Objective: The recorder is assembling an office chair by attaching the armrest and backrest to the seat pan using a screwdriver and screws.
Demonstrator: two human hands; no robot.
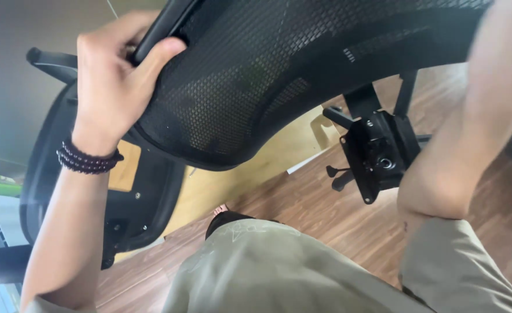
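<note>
Left hand (114,78) I see clamped on the rim of the black mesh chair back (279,75), whose long axis runs rightward above the tilt mechanism (380,153), while my right hand lies out of view, grip impossible to tell.

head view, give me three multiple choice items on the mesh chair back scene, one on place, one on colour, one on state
1. Where is the bead bracelet?
A left wrist
B right wrist
C floor

2. What colour is the mesh chair back?
A white
B black
C red

3. What is the left hand doing?
A hanging free
B lying flat on the wood floor
C gripping the chair back's edge

Answers: 1 A, the beads circle the left wrist. 2 B, the mesh is black. 3 C, its fingers wrap the frame edge.
</note>
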